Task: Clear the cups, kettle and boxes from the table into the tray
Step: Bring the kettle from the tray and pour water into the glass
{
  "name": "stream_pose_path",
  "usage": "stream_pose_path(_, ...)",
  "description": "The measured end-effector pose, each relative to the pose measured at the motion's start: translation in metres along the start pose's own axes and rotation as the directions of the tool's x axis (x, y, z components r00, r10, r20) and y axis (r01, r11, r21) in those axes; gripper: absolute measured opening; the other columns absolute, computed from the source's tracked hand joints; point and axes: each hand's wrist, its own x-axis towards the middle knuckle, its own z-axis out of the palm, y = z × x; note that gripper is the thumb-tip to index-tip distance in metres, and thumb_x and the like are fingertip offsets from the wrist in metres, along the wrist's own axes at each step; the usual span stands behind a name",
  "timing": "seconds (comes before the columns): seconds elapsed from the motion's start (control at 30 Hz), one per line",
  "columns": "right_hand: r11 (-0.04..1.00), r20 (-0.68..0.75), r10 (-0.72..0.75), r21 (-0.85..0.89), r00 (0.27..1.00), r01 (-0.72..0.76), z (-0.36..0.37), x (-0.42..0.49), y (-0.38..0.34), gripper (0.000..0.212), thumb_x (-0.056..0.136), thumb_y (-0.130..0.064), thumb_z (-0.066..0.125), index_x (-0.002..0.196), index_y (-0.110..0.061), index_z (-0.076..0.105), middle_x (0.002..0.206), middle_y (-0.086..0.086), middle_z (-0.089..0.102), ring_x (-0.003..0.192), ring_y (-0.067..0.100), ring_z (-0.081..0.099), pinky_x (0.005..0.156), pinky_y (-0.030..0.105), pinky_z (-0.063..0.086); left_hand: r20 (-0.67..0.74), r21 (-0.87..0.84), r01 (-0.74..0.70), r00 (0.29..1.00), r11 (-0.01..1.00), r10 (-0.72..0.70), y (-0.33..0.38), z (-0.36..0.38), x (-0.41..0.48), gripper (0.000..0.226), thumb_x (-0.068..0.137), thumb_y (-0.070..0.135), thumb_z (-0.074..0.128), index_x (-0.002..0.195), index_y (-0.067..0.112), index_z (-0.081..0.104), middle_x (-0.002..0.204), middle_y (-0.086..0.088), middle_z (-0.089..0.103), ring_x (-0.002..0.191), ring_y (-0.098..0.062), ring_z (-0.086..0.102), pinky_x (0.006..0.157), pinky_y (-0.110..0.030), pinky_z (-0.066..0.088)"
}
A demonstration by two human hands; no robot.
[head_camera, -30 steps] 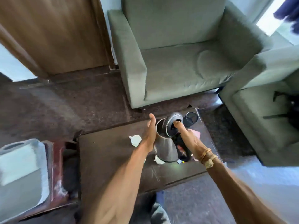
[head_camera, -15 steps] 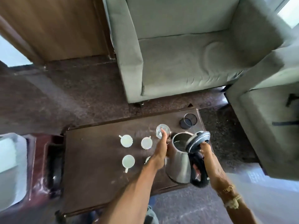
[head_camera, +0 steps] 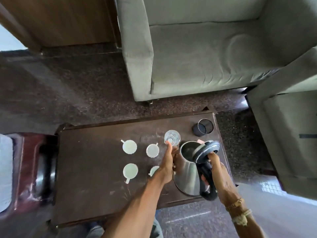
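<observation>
A steel kettle (head_camera: 187, 170) with its lid flipped open stands at the right of the dark wooden table (head_camera: 89, 177). My right hand (head_camera: 217, 172) grips its black handle. My left hand (head_camera: 169, 164) presses flat against the kettle's left side, fingers extended. Several white cups sit on the table: one (head_camera: 129, 146), another (head_camera: 152, 150), a third (head_camera: 130, 171), and one partly hidden behind my left hand (head_camera: 153, 170). A clear glass (head_camera: 172, 137) stands just beyond my left fingertips. A dark tray (head_camera: 25, 169) lies at the left.
A black mesh holder (head_camera: 203, 127) stands at the table's far right corner. A grey-green armchair (head_camera: 197, 48) faces the table, with a second one (head_camera: 288, 127) at the right. Something white (head_camera: 5, 170) lies in the tray at the left edge.
The kettle has come nearer and to the right, with its lid swung open. The view has tilted down, so the cups and the glass now show.
</observation>
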Motion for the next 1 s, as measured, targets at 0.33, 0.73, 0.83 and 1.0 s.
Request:
stream_pose_path(0.33, 0.994, 0.042, -0.03, -0.1, 0.999, 0.034, 0.009, 0.02, -0.018, 0.075, 0.083, -0.07, 0.033, 0.06, -0.001, 0.051, 0.053, 0.015, 0.059, 0.047, 0.018, 0.05, 0.059, 0.037, 0.04, -0.03, -0.043, -0.005, 1.0, 0.999, 0.003, 0.0, -0.01, 0.026, 0.089, 0.087, 0.081, 0.014, 0.122, 0.02, 0.068, 0.12, -0.007, 0.071, 0.124, -0.029, 0.058, 0.107, -0.045, 0.04)
stream_pose_path(0.73, 0.985, 0.018, 0.024, -0.17, 1.0, -0.021, 0.018, 0.043, -0.023, 0.089, 0.074, -0.089, 0.025, 0.055, -0.007, 0.055, 0.056, 0.021, 0.064, 0.045, 0.018, 0.055, 0.069, 0.046, 0.05, -0.004, -0.005, 0.063, 0.998, 0.998, -0.063, -0.006, -0.017, 0.042, 0.078, 0.079, 0.09, 0.015, 0.088, 0.039, 0.074, 0.074, 0.017, 0.071, 0.066, -0.005, 0.054, 0.06, -0.028, 0.036)
stream_pose_path(0.83, 0.986, 0.015, 0.038, -0.163, 0.999, -0.035, 0.018, 0.045, -0.025, 0.085, 0.072, -0.091, 0.025, 0.056, -0.015, 0.06, 0.053, 0.017, 0.062, 0.045, 0.018, 0.054, 0.07, 0.047, 0.05, -0.004, -0.014, 0.075, 0.997, 0.997, -0.076, -0.008, -0.016, 0.045, 0.081, 0.077, 0.091, 0.016, 0.094, 0.039, 0.075, 0.079, 0.015, 0.073, 0.072, -0.009, 0.054, 0.062, -0.028, 0.036)
stream_pose_path(1.0, 0.988, 0.024, 0.059, -0.143, 0.998, -0.055, 0.021, 0.046, -0.024, 0.086, 0.068, -0.095, 0.028, 0.062, -0.016, 0.061, 0.051, 0.011, 0.059, 0.046, 0.018, 0.054, 0.066, 0.044, 0.049, -0.025, -0.005, 0.085, 0.996, 0.996, -0.085, -0.015, -0.017, 0.05, 0.087, 0.07, 0.096, 0.018, 0.1, 0.038, 0.075, 0.086, 0.008, 0.072, 0.083, -0.016, 0.05, 0.067, -0.031, 0.034)
